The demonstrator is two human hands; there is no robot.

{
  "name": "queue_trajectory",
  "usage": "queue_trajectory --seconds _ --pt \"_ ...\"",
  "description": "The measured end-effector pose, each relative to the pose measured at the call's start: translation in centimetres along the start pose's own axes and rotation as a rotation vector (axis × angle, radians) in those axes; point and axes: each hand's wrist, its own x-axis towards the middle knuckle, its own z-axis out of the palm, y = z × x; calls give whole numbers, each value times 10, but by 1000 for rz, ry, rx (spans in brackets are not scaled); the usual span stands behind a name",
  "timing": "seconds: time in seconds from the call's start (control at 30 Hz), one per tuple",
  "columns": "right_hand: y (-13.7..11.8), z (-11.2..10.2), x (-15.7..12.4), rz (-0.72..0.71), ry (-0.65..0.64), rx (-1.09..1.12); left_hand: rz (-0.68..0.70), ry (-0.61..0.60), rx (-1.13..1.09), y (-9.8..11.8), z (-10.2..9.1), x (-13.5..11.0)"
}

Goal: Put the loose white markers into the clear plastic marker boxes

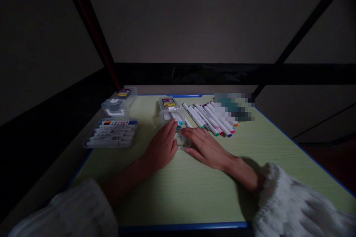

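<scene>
In the middle of the table stands a clear plastic marker case [171, 109] with a yellow, red and blue label on top. White markers lie inside its near end, one with a light blue cap and a teal-capped marker [178, 127] beside my fingertips. My left hand [161, 143] has its fingers bent together against the left side of the case's near clear part [182, 141]. From the right, my right hand [207, 146] holds that clear part between thumb and fingers. My fingers partly hide the near end of the case.
Several loose white markers [210, 118] with coloured caps lie right of the case. A blurred greenish patch [233, 107] is behind them. At the left are a closed clear case [119, 102] and a flat clear case [111, 133] full of markers. The pale table [178, 196] has blue edging.
</scene>
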Motion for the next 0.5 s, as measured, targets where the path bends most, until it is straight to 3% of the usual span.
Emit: queue_trajectory --seconds 0.5 --pt "1 1 0 2 -9 -16 5 9 10 0 0 0"
